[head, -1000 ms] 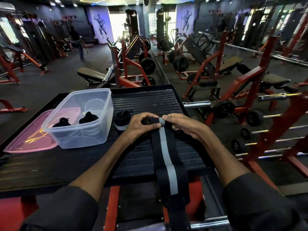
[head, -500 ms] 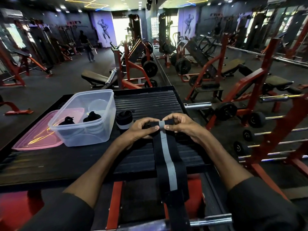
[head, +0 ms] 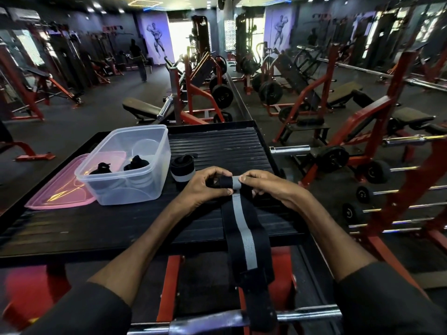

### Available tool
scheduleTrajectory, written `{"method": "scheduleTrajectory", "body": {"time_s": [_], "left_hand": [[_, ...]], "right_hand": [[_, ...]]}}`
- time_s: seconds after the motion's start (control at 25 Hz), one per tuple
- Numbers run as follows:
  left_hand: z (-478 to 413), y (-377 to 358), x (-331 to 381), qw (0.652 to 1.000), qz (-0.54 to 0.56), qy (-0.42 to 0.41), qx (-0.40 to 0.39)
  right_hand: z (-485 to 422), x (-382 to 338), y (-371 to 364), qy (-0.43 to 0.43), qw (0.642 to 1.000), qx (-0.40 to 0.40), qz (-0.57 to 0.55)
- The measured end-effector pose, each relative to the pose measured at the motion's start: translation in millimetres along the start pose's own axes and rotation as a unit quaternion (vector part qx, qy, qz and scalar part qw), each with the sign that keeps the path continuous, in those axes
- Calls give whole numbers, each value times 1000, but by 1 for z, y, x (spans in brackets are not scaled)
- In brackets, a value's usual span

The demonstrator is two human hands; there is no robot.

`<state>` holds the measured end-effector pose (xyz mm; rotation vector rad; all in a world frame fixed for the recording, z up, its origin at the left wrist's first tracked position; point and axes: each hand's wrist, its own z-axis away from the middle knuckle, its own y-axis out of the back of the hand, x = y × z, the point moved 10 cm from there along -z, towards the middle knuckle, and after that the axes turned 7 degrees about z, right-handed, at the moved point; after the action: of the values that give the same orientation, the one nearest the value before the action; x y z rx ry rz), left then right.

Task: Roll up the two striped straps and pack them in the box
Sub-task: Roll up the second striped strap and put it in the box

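Black woven webbing with one grey stripe down its middle made up the strap in work [head: 242, 228]. Its far end was wound into a small, tight roll held just above the bench [head: 225, 146]. The flat remainder ran back toward the person, off the bench's near edge and across a bright steel bar [head: 309, 313].

The left hand [head: 205, 187] and the right hand [head: 268, 187] each pinched one end of that roll between thumb and curled fingers, with the grey stripe showing between them.

The rolled strap [head: 182, 169], a compact cylinder of the same black-and-grey webbing, stood on end on the bench. It was just beside the box's right wall and close to the left hand.

The box [head: 125, 187] was a clear plastic tub with rounded corners and an open top, standing on the left part of the bench. Two small black items [head: 136, 163] lay on its floor.

A flat, translucent pink lid [head: 53, 192] lay at the box's left side; whether its edge went under the box could not be told.

The bench top was black and finely ribbed, with a raised rim, and was carried on a red-painted frame [head: 169, 286].
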<state>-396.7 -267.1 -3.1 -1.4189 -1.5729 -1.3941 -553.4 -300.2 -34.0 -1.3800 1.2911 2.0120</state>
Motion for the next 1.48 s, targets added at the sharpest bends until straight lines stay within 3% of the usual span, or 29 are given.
{"method": "scheduleTrajectory", "body": {"time_s": [0.28,0.52,0.72,0.84,0.92,1.12,1.2,1.28,1.4,1.48], "left_hand": [[9,-10,-17,980,153,124,-31],[-4,4,-2,992,112,34,50],[-12,4,1,999,-12,-19,49],[-13,5,-3,998,-6,-21,51],[-14,7,-3,998,-5,-28,59],[-10,12,4,996,8,-44,77],[-10,13,4,996,15,-47,79],[-12,9,-3,998,20,-14,57],[-5,-12,-23,985,110,122,-45],[-3,-13,-29,978,139,146,-52]], "right_hand": [[8,-25,12,127,981,71,-126],[2,-42,23,172,968,102,-151],[-3,-24,11,53,986,51,-153],[-3,-18,7,-28,969,32,-243],[-5,-15,7,-50,965,37,-254],[-14,-2,-5,-47,992,-22,-113],[-15,-2,1,-27,994,-3,-105],[-14,-4,8,-2,993,31,-112],[-10,-8,14,30,990,64,-118],[-8,-8,16,35,989,69,-128]]}}
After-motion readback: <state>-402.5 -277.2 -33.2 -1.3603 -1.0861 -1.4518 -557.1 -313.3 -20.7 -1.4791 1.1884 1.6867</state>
